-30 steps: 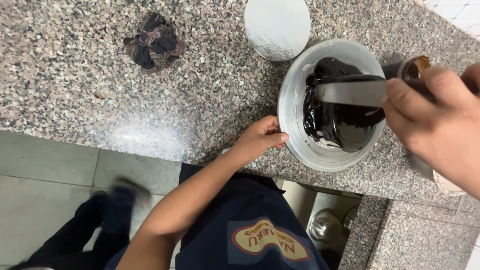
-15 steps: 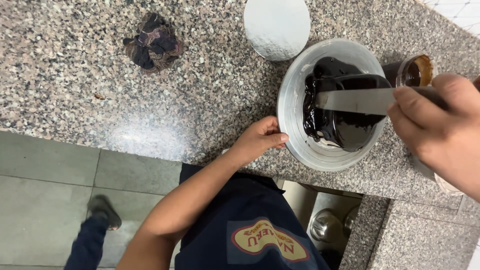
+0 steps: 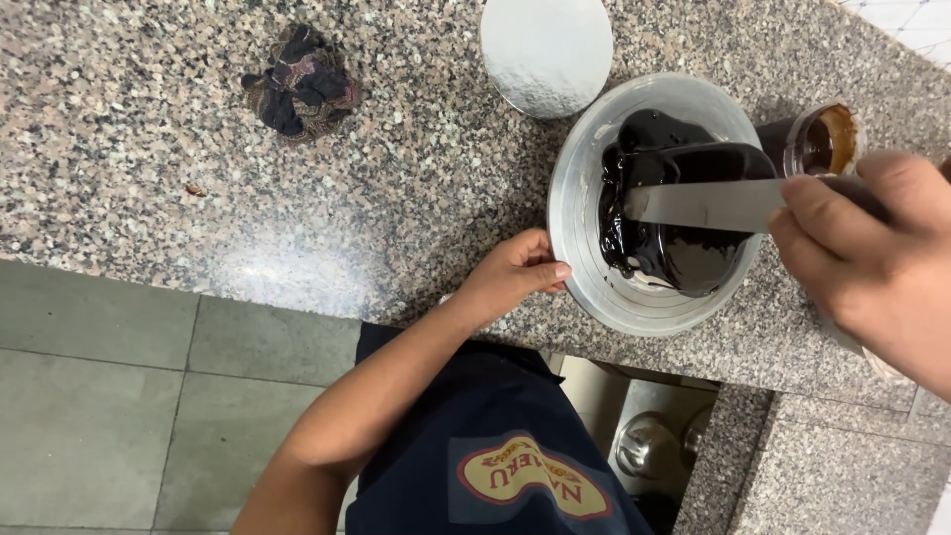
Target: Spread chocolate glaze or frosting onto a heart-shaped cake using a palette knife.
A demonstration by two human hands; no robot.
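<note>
A round silver board (image 3: 594,267) lies on the speckled granite counter (image 3: 178,119) and carries a cake coated in glossy dark chocolate (image 3: 674,208). My left hand (image 3: 515,272) rests its fingers on the board's left rim. My right hand (image 3: 872,258) grips a long flat metal spatula (image 3: 698,205), whose blade lies across the top of the chocolate cake.
A second round silver board (image 3: 547,50) sits behind the cake. A glass jar with brown contents (image 3: 817,144) stands just right of the cake. A crumpled dark cloth (image 3: 297,81) lies at the back left. Grey floor tiles (image 3: 99,396) run below the counter edge.
The spatula blade has shifted slightly over the chocolate top. A person's dark shoe and leg on the floor at the left have left the view.
</note>
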